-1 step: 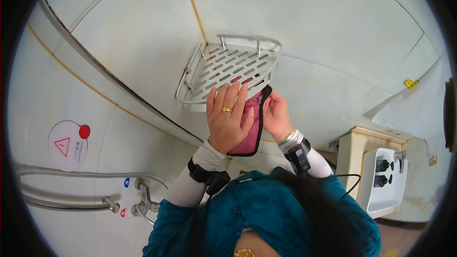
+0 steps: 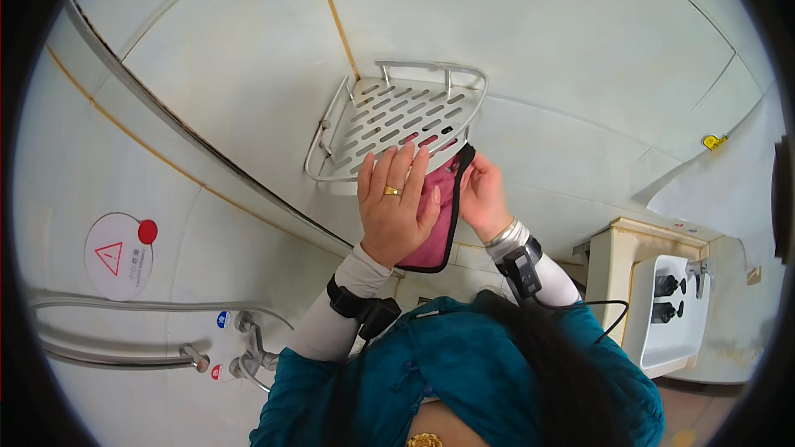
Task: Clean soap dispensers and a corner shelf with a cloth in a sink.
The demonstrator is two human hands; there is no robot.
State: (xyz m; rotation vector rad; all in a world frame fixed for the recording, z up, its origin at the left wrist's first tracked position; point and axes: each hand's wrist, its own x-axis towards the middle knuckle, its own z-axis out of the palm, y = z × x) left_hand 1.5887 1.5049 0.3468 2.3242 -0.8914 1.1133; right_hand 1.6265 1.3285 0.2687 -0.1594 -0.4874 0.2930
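Observation:
A silver corner shelf [image 2: 397,116] with slots and a raised rail is fixed in the wall corner before me. My left hand [image 2: 395,211], with a gold ring, lies at the shelf's front edge, fingers stretched and thumb apart. Just behind it hangs a pink cloth [image 2: 443,223] with black trim; some pink also shows through the shelf's slots. My right hand [image 2: 484,199] is at the cloth's right upper edge, its fingers closed on the black trim, though the fingertips are partly hidden.
A curved metal rail [image 2: 199,141] runs along the left. Below it are a shower mixer [image 2: 252,352] and a hose [image 2: 157,305]. To the right, a white basin [image 2: 662,339] holds two dark pump bottles [image 2: 665,312]. A yellow hook [image 2: 713,142] sits on the right wall.

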